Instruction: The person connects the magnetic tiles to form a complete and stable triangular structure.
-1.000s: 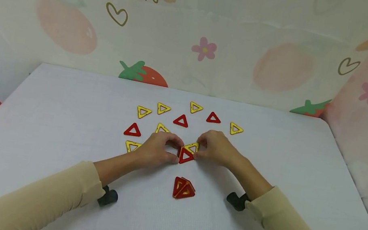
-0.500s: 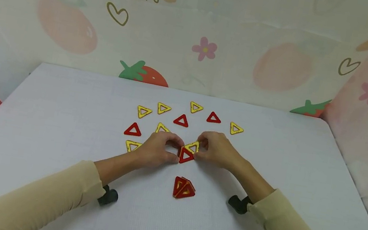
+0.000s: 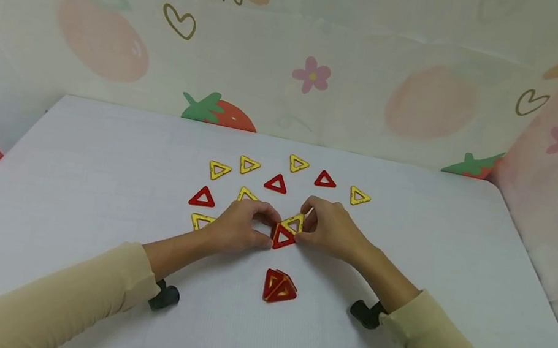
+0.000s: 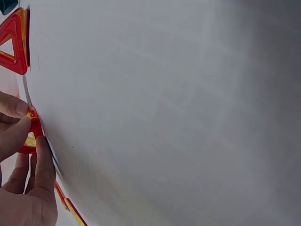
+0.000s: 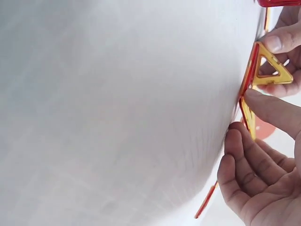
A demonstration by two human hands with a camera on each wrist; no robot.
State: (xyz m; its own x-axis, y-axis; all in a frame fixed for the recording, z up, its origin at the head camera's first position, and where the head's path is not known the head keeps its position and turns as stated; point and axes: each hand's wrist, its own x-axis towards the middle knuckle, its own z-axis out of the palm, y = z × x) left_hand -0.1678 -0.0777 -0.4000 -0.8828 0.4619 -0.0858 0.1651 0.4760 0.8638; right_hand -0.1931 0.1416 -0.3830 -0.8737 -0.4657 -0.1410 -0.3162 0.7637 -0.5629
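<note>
Hollow triangular magnetic tiles, red and yellow, stand joined between the two hands in the head view. A red tile faces the front, and a yellow tile leans behind it. My left hand grips the cluster's left side, where a tile shows nearly edge-on. On the other side my right hand pinches the yellow tile between thumb and fingers. In the right wrist view, another yellow tile sits between the left thumb and finger. The fingers hide part of the cluster.
Nearer the body stands a small red-and-yellow pyramid of tiles. Several loose tiles lie flat farther back, among them a red tile and a yellow tile. All rest on a white table against a printed backdrop.
Both hands keep their hold on the tile cluster. The right wrist and forearm have shifted slightly to the right; the loose tiles and the pyramid stay in place.
</note>
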